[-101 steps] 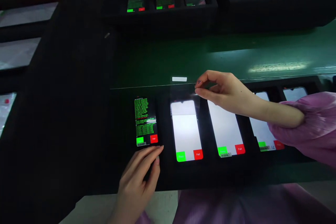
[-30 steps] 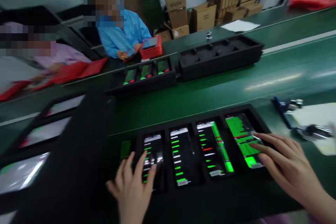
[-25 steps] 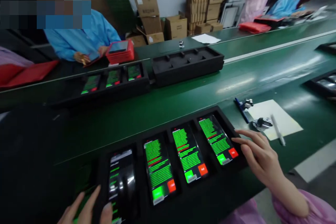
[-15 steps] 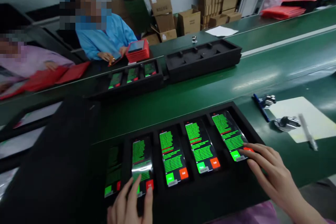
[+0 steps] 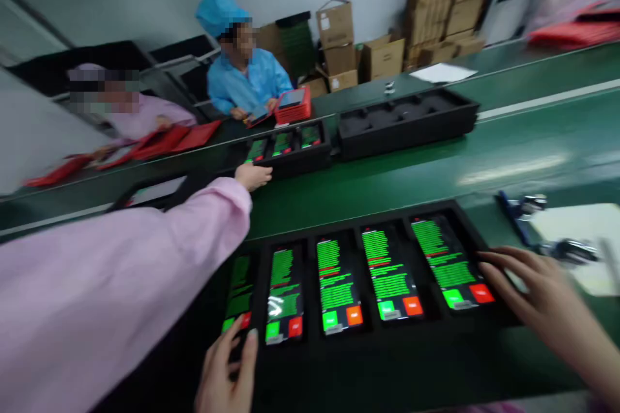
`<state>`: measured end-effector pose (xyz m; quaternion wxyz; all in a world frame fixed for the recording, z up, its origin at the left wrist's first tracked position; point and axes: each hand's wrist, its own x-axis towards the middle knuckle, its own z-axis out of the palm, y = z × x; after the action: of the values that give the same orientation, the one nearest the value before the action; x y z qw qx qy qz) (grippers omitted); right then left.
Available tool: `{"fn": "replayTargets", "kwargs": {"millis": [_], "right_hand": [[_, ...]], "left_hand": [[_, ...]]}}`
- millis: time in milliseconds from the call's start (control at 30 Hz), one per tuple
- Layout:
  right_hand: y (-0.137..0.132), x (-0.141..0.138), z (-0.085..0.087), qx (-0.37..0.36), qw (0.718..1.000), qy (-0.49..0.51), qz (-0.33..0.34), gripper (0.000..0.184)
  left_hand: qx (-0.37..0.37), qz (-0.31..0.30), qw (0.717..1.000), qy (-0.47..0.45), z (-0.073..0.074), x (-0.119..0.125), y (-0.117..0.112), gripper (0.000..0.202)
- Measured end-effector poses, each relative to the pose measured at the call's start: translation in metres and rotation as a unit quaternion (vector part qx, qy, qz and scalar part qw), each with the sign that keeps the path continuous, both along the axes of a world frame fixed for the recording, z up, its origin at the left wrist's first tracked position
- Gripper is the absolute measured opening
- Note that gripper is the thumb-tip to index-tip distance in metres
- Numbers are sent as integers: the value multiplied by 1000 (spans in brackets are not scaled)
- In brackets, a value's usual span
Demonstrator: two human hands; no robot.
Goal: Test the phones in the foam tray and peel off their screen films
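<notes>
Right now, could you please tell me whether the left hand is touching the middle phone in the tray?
Apart. The head view shows the left hand at the lower left, with the second phone from the left lying between it and the middle phone.

Lighting: moderate, cool, falling from above, its source out of view. Phone screens (image 5: 387,277): brightest items, saturated green and red, lettering slightly smeared. Green conveyor belt (image 5: 513,135): one long pale glare streak. Co-worker's pink sleeve (image 5: 97,310): washed out, blurred. White paper (image 5: 576,232): blurred at right edge. Stacked cartons (image 5: 448,6): leaning from wide-angle distortion near the frame's upper edge.
</notes>
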<state>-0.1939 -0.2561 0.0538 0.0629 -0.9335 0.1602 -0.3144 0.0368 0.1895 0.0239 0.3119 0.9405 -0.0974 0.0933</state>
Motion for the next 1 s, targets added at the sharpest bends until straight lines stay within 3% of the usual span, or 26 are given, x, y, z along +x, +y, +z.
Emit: {"fn": "replayTargets", "kwargs": {"millis": [100, 167, 233, 333, 400, 533, 600, 700, 800, 900, 1000], "right_hand": [[-7, 8, -9, -69, 992, 88, -54, 57], [-10, 10, -21, -79, 989, 111, -55, 61], [-13, 10, -35, -90, 990, 103, -21, 59], [-19, 11, -46, -121, 989, 76, 25, 58], [-18, 14, -42, -129, 990, 61, 14, 60], [9, 31, -13, -111, 992, 42, -51, 57], [34, 46, -4, -106, 992, 59, -34, 49], [67, 70, -12, -86, 990, 104, -32, 44], [86, 82, -35, 3, 989, 136, -61, 50], [91, 84, -52, 167, 974, 131, -75, 57], [92, 83, -49, 382, 919, 99, -17, 62]], "left_hand": [[-21, 2, 998, 62, -24, 21, 4, 57], [-17, -11, 998, 62, -31, 28, 0, 53], [-9, -18, 999, 44, -27, 26, -7, 55], [12, -35, 999, -29, -8, 15, -26, 62], [31, -85, 993, -81, 5, 8, -43, 56], [86, -173, 976, -101, 19, 1, -84, 45], [132, -163, 976, -65, 19, 0, -107, 44], [160, -128, 979, -12, 16, -2, -137, 44], [132, -102, 986, -5, 9, -5, -155, 43], [77, -70, 995, -7, -2, -10, -164, 43], [-1, -80, 997, -18, -16, -16, -174, 50]]}}
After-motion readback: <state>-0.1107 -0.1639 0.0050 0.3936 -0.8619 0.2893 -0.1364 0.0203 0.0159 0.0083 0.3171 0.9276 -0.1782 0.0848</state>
